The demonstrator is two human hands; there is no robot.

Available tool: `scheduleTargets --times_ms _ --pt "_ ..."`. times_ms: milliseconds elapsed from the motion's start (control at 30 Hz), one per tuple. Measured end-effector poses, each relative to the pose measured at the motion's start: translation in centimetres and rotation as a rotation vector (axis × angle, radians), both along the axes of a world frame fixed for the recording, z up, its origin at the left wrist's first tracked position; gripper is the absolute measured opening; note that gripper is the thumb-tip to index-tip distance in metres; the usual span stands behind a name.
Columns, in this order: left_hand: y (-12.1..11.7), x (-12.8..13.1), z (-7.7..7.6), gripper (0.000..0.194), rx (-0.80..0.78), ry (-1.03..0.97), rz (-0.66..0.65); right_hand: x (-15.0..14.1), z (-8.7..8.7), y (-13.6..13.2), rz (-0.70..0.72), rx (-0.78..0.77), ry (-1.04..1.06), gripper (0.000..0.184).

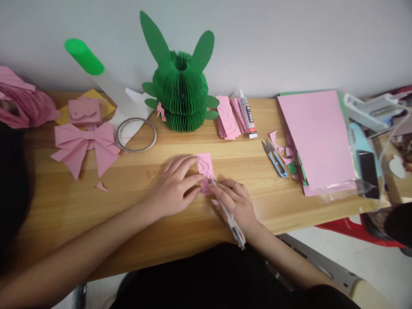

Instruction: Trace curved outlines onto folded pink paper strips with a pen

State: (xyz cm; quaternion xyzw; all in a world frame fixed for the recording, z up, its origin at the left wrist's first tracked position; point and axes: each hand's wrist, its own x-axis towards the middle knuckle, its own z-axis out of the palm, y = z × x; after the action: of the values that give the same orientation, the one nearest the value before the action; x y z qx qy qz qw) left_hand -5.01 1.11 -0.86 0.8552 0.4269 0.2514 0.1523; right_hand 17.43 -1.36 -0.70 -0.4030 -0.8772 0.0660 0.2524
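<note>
A small pink paper strip [206, 159] with a curvy outline drawn on it lies on the wooden table in front of me. The fingertips of my left hand [174, 186] rest on its left edge, fingers spread and pressing it flat. My right hand [238, 204] is closed around a clear pen [232, 223], whose tip touches the lower part of the strip. Behind the strip stands a green honeycomb paper figure [182, 94] with two long ears. To its right is a stack of pink strips [228, 118] with a similar curve on top.
A glue tube [247, 113] leans by the stack. Blue thread snips [274, 159] lie near paper scraps [281, 150] and pink sheets [318, 137]. On the left are a pink paper bow [86, 143], a tape roll [137, 149] and a green-capped tube [85, 56].
</note>
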Motion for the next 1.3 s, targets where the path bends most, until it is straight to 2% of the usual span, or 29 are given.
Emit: scheduleTargets --times_ms 133,333,500,567,667,833,933,1133,1300 --pt "0.1 -0.1 0.0 0.019 -0.028 -0.014 0.004 -0.3 0.3 -0.3 -0.002 0.057 -0.054 0.024" --pt "0.5 -0.3 0.1 0.020 -0.084 -0.052 -0.011 -0.3 0.2 0.1 -0.027 0.033 -0.003 0.020" --pt "0.6 -0.8 1.2 0.024 -0.037 -0.046 0.103 -0.6 0.2 0.2 -0.055 0.013 0.004 0.019" --pt "0.3 -0.9 1.7 0.022 0.012 0.032 0.045 -0.8 0.3 0.2 -0.057 0.022 0.000 0.019" --pt "-0.2 -0.9 2.1 0.032 0.027 0.153 -0.096 -0.8 0.5 0.2 -0.058 0.040 -0.014 0.019" --pt "-0.7 -1.4 1.1 0.052 0.026 0.248 -0.180 -0.9 0.5 0.2 -0.054 0.041 -0.017 0.019" --pt "-0.9 -2.1 0.5 0.049 -0.011 0.247 -0.260 -1.0 0.4 0.2 -0.054 0.047 -0.010 0.018" --pt "-0.9 -2.9 -0.1 0.046 -0.023 0.201 -0.311 -0.7 0.3 0.2 -0.038 0.013 -0.010 0.020" --pt "-0.7 -2.9 -0.1 0.044 -0.046 0.189 -0.308 -0.2 0.3 0.4 -0.021 -0.005 0.011 0.032"
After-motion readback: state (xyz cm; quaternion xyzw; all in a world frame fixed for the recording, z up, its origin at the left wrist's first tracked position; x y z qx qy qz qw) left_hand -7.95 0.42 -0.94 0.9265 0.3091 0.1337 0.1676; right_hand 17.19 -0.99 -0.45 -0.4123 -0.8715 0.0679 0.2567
